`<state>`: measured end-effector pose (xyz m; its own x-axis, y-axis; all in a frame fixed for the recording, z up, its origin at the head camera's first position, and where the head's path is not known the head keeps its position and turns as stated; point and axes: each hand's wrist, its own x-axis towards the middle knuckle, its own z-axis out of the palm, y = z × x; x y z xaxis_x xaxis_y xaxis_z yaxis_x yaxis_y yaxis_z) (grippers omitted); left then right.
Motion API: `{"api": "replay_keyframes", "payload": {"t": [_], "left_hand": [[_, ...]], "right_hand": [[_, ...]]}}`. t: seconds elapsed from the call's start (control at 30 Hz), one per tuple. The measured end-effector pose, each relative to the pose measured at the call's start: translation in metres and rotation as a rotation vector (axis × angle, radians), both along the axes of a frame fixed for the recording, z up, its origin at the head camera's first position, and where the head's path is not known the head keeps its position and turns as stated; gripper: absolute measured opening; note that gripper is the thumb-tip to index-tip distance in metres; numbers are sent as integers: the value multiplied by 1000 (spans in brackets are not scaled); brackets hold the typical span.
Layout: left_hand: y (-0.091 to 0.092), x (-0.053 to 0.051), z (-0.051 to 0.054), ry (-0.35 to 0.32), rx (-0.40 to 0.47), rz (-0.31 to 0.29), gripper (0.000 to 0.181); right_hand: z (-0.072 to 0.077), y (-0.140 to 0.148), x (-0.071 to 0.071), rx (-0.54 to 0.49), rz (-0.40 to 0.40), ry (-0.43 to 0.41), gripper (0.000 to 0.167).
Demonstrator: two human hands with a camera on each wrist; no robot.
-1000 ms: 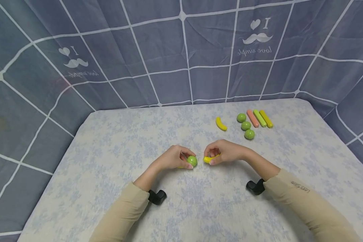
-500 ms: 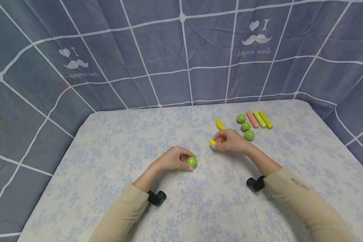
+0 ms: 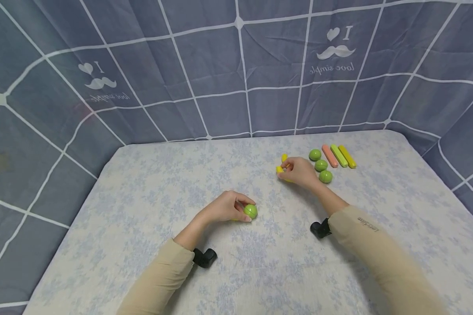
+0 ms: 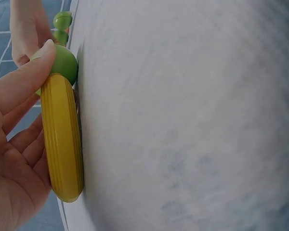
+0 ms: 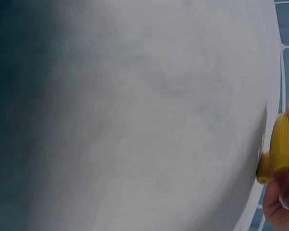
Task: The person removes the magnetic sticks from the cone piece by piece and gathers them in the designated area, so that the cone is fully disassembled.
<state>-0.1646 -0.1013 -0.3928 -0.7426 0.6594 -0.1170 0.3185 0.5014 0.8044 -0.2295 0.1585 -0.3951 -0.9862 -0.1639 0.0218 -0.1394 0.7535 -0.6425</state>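
On the left of the table's middle, my left hand pinches a small green ball between thumb and fingers. In the left wrist view, a yellow ridged long piece lies under that palm, its end against the ball; the head view shows hardly any of it. Farther back and to the right, my right hand pinches a yellow toy banana, mostly covered by the fingers from above. Close beyond it lies another yellow toy banana on the table, partly hidden by the hand.
Right of my right hand, several more green balls stand in a slanting row. Beside them lie a pink stick, a light green stick and a yellow stick. A blue checked curtain hangs behind the flowered table.
My right hand has carried its yellow banana away from the left hand, back and slightly right, up to the other banana. The left hand stays in place with the green ball.
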Motion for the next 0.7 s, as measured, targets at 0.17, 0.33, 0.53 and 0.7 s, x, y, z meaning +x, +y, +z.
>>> {"api": "replay_keyframes", "payload": {"t": [0.17, 0.33, 0.53, 0.7], "left_hand": [[0, 0, 1, 2, -4, 5, 39], [0, 0, 1, 7, -3, 4, 39], [-1, 0, 1, 6, -2, 5, 40], [-1, 0, 1, 4, -3, 8, 40]], "right_hand": [[-1, -6, -6, 58, -63, 17, 31], [0, -9, -9, 103, -118, 22, 32], [1, -10, -12, 145, -142, 14, 34], [2, -12, -12, 183, -162, -4, 35]]}}
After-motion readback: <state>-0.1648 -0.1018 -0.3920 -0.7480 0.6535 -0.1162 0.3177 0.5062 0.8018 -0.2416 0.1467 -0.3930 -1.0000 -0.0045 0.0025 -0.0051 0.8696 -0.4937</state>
